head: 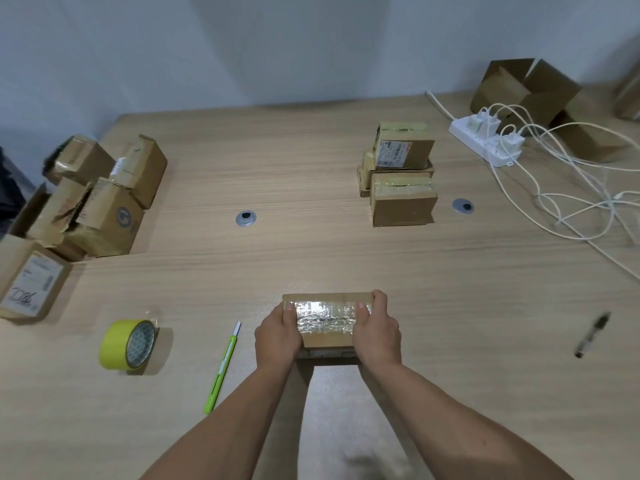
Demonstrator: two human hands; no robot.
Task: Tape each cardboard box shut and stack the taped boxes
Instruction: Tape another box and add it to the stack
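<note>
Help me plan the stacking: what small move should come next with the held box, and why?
Probably lift the box toward the taped stack: shiny tape already covers its top, and the left hand and right hand grip its ends.

The box (pixel 329 323) sits on the worktop (pixel 311 258), the left hand (pixel 277 336) at its left end and the right hand (pixel 379 332) at its right. Just left of the box lies a knife (pixel 221 368), further left a tape roll (pixel 128 344). Well right of it lies a pen (pixel 592 336). Behind the box, rightward, stands a stack of boxes (pixel 401 174); behind it, far left, a heap of boxes (pixel 104 202).
</note>
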